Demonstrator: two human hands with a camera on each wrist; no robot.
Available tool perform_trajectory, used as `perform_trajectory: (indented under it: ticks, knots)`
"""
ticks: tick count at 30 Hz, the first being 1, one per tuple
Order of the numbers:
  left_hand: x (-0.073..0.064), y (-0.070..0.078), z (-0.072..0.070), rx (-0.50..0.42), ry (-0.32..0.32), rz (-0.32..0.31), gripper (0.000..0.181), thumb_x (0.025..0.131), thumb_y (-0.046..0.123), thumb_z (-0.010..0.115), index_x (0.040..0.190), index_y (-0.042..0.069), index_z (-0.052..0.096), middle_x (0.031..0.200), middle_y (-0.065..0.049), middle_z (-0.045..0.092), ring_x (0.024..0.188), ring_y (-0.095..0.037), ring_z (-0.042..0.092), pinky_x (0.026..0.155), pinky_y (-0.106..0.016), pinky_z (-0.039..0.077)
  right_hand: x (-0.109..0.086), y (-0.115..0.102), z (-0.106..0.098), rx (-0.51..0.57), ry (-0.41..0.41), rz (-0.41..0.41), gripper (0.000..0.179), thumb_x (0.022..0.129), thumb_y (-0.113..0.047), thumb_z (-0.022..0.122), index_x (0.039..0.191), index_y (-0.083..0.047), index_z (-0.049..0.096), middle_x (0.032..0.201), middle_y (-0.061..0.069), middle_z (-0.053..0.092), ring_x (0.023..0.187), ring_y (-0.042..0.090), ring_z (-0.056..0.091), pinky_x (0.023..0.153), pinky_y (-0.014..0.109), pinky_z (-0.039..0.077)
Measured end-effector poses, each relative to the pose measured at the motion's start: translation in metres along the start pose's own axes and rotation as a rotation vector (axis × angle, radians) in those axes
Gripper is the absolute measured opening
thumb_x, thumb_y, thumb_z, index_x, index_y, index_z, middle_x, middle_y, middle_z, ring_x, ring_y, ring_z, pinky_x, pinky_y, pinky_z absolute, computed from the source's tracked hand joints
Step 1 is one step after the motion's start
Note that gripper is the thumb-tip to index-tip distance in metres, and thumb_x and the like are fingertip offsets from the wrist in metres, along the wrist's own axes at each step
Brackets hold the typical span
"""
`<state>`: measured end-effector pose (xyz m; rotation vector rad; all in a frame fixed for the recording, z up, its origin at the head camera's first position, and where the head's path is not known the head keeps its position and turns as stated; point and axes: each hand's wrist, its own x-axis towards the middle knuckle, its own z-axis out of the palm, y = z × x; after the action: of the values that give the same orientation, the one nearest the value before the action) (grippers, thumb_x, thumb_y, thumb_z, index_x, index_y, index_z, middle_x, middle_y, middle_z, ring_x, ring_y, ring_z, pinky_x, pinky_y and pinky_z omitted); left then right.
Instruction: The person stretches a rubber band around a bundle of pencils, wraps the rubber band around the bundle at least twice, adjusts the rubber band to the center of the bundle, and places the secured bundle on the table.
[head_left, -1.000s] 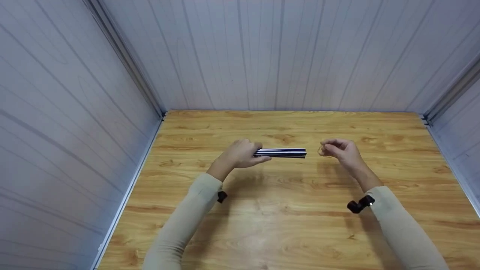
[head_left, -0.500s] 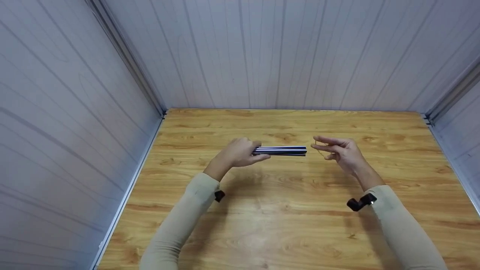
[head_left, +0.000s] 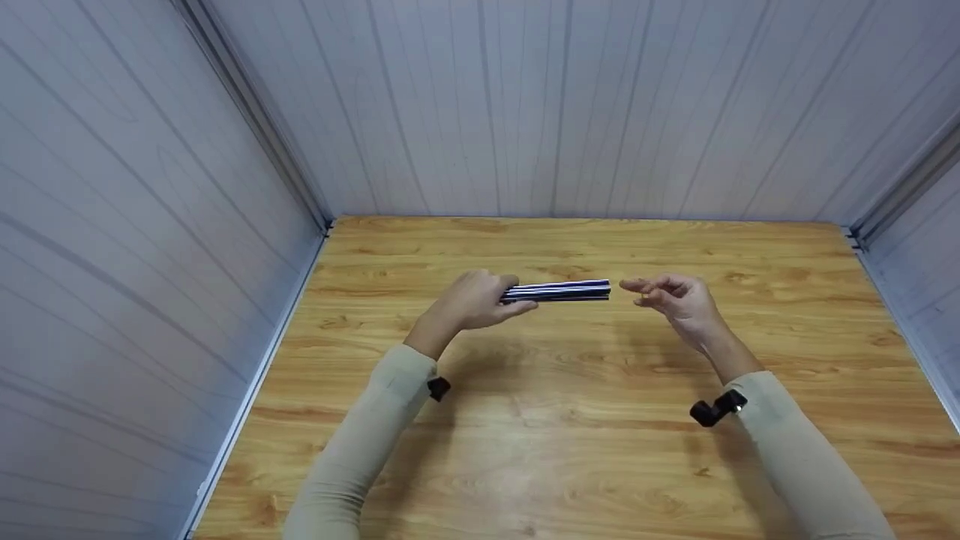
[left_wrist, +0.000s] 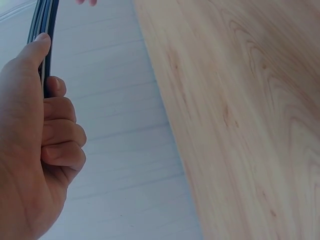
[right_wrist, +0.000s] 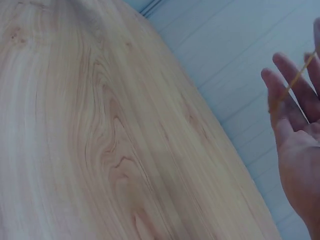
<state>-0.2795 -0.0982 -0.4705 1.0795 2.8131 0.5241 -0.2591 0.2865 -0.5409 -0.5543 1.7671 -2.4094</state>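
Several slim rods (head_left: 562,291) sit in the clasped left grip (head_left: 474,301); the spread right grip (head_left: 688,306) stretches a yellow band (right_wrist: 298,77).

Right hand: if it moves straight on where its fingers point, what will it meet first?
Probably the free ends of the rods that the left hand grips; the head view shows a gap before the right hand, though depth is unclear.

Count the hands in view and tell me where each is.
2: the left hand gripping the bundle of rods, and the right hand beyond their free ends, apart from them, holding a yellow band.
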Motion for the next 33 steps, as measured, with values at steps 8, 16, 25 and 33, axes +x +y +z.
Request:
perform_trajectory:
  ticks: [8, 16, 25, 33]
  knots:
    - [0.001, -0.002, -0.002, 0.0, 0.007, -0.007, 0.048, 0.114, 0.053, 0.063, 0.095, 0.009, 0.065, 0.069, 0.007, 0.039, 0.06, -0.008, 0.033, 0.06, -0.027, 0.03, 0.0, 0.002, 0.013, -0.065, -0.1, -0.047, 0.061, 0.097, 0.014, 0.078, 0.154, 0.012, 0.057, 0.155, 0.001, 0.072, 0.142, 0.018, 0.07, 0.112, 0.036, 0.063]
    - [0.008, 0.002, 0.003, 0.023, 0.001, 0.008, 0.049, 0.114, 0.054, 0.062, 0.095, 0.009, 0.064, 0.071, 0.006, 0.041, 0.062, -0.009, 0.036, 0.062, -0.027, 0.032, 0.009, -0.002, 0.039, -0.117, -0.074, -0.058, 0.07, 0.091, 0.018, 0.081, 0.155, 0.011, 0.055, 0.153, -0.006, 0.073, 0.136, 0.01, 0.07, 0.106, 0.032, 0.065]
    - [0.016, 0.011, 0.01, 0.047, -0.03, 0.02, 0.05, 0.114, 0.055, 0.062, 0.101, 0.008, 0.069, 0.072, 0.006, 0.047, 0.061, -0.009, 0.042, 0.06, -0.026, 0.034, 0.017, -0.002, 0.055, -0.118, -0.174, -0.152, 0.059, 0.095, 0.015, 0.079, 0.15, 0.015, 0.057, 0.155, 0.006, 0.072, 0.138, 0.02, 0.074, 0.1, 0.028, 0.066]
    - [0.018, 0.013, 0.016, 0.124, -0.086, 0.015, 0.052, 0.115, 0.055, 0.059, 0.102, 0.006, 0.071, 0.075, 0.001, 0.054, 0.065, -0.014, 0.048, 0.064, -0.032, 0.042, 0.019, -0.001, 0.064, -0.193, -0.121, -0.073, 0.053, 0.097, 0.007, 0.082, 0.145, 0.015, 0.064, 0.143, -0.004, 0.08, 0.129, 0.014, 0.079, 0.095, 0.025, 0.067]
